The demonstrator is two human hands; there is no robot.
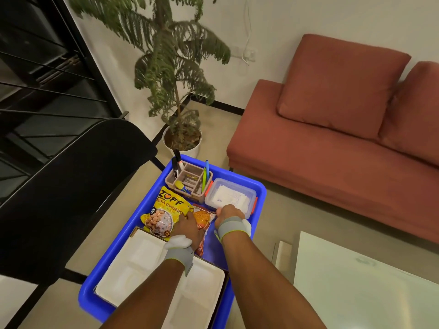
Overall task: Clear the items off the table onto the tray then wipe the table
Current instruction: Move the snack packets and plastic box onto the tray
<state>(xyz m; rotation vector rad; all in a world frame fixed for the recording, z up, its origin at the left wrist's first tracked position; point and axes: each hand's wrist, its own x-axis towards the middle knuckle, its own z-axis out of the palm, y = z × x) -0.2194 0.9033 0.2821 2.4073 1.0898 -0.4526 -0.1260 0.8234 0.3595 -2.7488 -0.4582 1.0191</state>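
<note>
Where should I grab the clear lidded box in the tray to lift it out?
Take the clear lidded box from above, pinching its two short ends where the orange clips sit. It lies flat with the lid up, close against the blue tray wall on its far side and the pen organizer beside it, so a side approach looks blocked. The right hand is already at its near edge.

Lounge: rust sofa (332, 143), potted plant (175, 74) (white pot), black chair (71, 186)
</note>
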